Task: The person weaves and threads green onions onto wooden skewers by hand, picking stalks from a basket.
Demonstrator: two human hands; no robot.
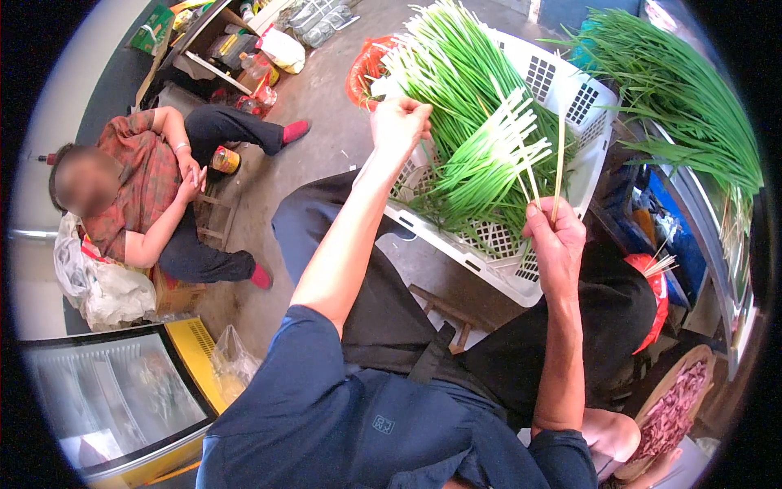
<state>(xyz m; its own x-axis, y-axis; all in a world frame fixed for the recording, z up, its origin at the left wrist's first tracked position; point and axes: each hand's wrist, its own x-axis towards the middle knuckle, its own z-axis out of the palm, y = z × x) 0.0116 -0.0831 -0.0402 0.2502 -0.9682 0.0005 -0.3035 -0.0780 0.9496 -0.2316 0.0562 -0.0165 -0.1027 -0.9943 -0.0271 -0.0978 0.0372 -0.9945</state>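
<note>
A dark blue shirt lies nearest; the right hand pinches thin pale stalks by the near right corner of the white crate; left hand curled, contents unclear; stalks look light, bruisable, best gripped near one end.

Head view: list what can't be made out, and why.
All in the head view:
Left hand: whether it grips anything; curled fingers hide that.
White crate: most of its floor; heaped green stalks cover it.
Yellow-framed glass cabinet: its contents; blurred behind glass.
Reddish pieces, lower right: what they are; too small.
</note>
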